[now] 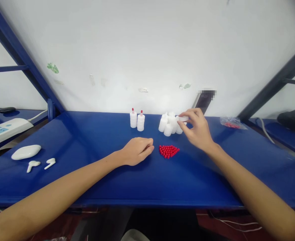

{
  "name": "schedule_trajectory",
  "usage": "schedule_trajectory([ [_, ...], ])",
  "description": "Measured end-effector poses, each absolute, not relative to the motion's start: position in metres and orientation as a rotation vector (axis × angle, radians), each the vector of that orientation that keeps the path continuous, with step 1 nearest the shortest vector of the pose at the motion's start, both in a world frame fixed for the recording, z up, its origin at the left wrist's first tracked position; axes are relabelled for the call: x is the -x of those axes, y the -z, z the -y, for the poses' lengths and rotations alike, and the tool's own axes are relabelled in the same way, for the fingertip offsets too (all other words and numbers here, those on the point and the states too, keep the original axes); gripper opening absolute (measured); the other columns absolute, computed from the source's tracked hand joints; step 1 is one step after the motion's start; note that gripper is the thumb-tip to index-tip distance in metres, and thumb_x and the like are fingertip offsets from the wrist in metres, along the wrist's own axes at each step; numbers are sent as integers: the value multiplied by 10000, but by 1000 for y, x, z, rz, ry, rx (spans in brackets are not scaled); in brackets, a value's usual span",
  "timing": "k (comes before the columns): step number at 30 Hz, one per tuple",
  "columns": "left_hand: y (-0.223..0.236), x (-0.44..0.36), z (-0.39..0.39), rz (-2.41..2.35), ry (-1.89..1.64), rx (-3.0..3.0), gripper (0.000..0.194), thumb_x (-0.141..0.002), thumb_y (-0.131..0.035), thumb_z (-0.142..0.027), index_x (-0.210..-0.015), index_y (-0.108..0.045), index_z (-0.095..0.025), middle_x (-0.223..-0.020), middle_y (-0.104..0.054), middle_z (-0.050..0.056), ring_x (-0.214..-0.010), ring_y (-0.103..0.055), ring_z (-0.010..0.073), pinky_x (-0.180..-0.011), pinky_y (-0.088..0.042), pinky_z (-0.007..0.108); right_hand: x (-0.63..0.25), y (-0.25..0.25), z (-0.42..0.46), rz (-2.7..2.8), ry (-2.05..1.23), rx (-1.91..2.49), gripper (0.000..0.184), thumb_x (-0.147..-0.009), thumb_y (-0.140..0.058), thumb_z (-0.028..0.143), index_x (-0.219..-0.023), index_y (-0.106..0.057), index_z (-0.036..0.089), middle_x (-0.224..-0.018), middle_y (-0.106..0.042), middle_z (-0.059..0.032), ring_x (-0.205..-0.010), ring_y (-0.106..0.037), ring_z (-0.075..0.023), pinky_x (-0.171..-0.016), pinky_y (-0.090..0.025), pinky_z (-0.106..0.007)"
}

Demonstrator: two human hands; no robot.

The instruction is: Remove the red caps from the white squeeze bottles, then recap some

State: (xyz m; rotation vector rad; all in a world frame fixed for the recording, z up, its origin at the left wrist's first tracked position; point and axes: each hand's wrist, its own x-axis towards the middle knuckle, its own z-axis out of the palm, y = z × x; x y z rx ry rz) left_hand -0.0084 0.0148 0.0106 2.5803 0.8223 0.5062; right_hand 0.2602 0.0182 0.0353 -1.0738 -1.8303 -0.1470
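Observation:
My right hand point(196, 129) pinches a small white squeeze bottle point(183, 118) between thumb and fingers, tilted on its side. It is at the right end of a cluster of white bottles point(168, 129) that stand close together. My left hand point(138, 151) rests closed above the table, its fingers curled inward; whatever it may hold is hidden. Just right of it lies a flat group of small red caps point(168, 151). Behind the left hand, two white bottles with red tips point(140, 123) stand upright side by side.
The blue table point(147, 187) meets a white wall. A phone point(204, 101) leans there, behind my right hand. Farther right lies a clear bag with red pieces point(232, 124). On the left are a white earbud case point(26, 152), two earbuds point(50, 163) and a power strip point(5, 130).

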Motion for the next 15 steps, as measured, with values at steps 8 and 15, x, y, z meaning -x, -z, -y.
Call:
schedule_trajectory([
  [8,-7,4,-15,-862,-304,-2919,390,-1025,-346,-399,-731,-475,-178,-756,-558,10,-694,-517,156,-605,-317,283,-250,-20,-30,1905,205,1098,58,-867,-630,234,-925,-631,233,-1078,-648,-75,-990,-627,-255,-866,-517,-426],
  [15,-9,3,-14,-902,-243,-2974,324,-1019,-352,-378,-789,-474,-186,-783,-598,16,-708,-544,171,-607,-324,293,-250,-16,-35,1900,302,1079,96,-892,-598,230,-986,-617,235,-1055,-608,-82,-922,-626,-232,-847,-522,-397],
])
